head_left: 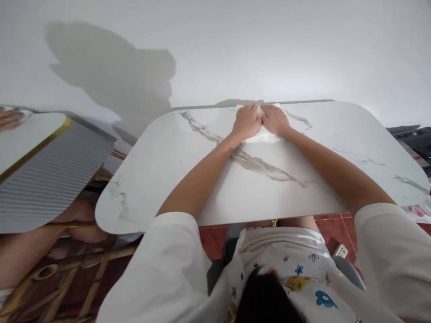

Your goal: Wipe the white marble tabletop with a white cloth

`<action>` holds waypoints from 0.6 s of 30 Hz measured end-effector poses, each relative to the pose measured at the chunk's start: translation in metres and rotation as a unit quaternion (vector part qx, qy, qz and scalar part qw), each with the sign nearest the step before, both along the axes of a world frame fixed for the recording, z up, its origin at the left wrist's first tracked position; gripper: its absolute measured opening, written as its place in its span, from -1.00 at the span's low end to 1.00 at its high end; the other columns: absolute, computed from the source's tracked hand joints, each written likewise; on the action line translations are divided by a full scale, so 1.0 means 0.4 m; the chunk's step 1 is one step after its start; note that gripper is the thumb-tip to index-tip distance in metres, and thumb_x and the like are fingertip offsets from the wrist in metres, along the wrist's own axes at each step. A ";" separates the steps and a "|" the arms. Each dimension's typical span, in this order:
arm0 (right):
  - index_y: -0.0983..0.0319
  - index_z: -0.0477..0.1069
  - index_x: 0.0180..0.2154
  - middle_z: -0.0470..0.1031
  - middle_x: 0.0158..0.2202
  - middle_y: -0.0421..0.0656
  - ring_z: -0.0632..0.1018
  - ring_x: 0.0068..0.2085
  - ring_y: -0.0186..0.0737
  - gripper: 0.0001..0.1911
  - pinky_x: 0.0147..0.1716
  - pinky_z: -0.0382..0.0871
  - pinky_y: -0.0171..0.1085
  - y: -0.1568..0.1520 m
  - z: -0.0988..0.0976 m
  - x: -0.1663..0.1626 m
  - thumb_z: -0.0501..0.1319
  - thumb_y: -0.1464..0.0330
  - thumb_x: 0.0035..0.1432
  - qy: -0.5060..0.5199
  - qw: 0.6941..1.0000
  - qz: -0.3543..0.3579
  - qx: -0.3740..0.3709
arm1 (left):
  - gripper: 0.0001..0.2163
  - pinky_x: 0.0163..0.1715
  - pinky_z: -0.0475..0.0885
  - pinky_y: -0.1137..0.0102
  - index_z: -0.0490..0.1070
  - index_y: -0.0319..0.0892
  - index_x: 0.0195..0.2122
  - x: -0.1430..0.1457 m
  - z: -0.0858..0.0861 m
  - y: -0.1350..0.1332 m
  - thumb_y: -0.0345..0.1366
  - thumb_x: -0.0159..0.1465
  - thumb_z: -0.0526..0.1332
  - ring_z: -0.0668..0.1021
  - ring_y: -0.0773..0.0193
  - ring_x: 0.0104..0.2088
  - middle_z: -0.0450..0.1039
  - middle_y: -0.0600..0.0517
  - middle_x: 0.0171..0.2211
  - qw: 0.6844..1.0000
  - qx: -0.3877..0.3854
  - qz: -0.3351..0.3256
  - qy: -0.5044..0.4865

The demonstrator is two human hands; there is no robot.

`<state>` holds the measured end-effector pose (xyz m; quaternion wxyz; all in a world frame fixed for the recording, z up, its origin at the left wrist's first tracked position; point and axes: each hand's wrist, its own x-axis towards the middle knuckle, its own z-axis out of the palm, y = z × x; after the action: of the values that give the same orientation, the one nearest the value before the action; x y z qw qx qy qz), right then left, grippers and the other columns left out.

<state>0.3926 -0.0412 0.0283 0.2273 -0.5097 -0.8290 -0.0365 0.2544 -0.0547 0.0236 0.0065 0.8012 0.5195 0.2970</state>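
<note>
A folded white cloth (264, 136) lies near the far edge of the white marble-patterned tabletop (188, 179). My left hand (247, 121) presses down on the cloth from the left, its fingers close together and curled on the far part. From the right, my right hand (275, 119) bears on the same cloth with its fingers together too. The thumbs meet above the middle of the cloth. Both palms hide much of it, and the fingers' undersides cannot be seen. Both arms reach forward across the tabletop.
A white wall (286, 54) stands right behind the tabletop. At left is another table with a ribbed grey side (60, 157) and gold trim, with another person's hand (10, 119) on top. A bamboo frame (90, 278) sits low left. A power strip (340, 251) lies below right.
</note>
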 end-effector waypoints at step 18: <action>0.36 0.31 0.04 0.42 0.06 0.11 0.40 0.07 0.07 -0.58 0.06 0.18 0.02 0.122 -0.013 0.004 -0.17 0.40 0.29 -0.033 0.999 -0.020 0.022 | -0.64 0.19 0.16 0.07 0.24 -0.16 0.12 0.002 -0.031 0.153 -0.31 0.31 -0.03 0.32 -0.01 0.18 0.36 -0.16 0.08 0.999 0.032 -0.012 0.007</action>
<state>0.3941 0.0076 0.0232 0.2103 -0.5197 -0.8246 -0.0755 0.2552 0.0065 0.0113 -0.0191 0.8092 0.4998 0.3082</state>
